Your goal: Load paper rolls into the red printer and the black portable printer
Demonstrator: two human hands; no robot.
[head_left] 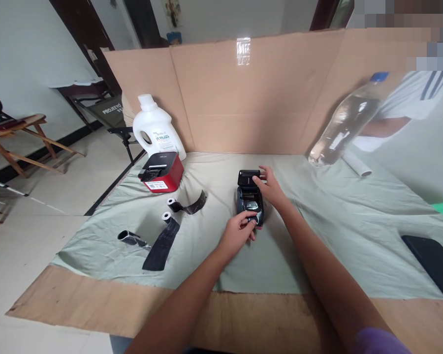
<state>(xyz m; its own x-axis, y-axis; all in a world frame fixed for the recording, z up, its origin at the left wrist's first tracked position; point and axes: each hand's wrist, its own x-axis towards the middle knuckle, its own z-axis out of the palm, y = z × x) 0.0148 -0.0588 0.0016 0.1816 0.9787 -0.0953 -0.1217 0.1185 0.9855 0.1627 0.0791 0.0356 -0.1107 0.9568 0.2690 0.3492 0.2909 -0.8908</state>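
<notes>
A small black portable printer (251, 202) stands on the cloth with its lid (246, 178) raised at the back. Its inside is exposed, with something shiny in the bay. My left hand (238, 231) grips the front end, thumb and fingers bent over the edge. At the lid's right side, my right hand (268, 188) pinches it between thumb and fingers. To the left lie black ribbon rolls: one with a curled tail (192, 205), one with a wide strip (162, 243) unrolled, and a loose roll (129, 238).
A red and black printer (173, 174) stands before a white jug (158, 128). A clear bottle (349, 123) leans at the back right beside a white tube (356, 163). A dark phone (431, 263) lies at right. Cardboard (251, 98) walls the back; a person (424, 98) is behind it.
</notes>
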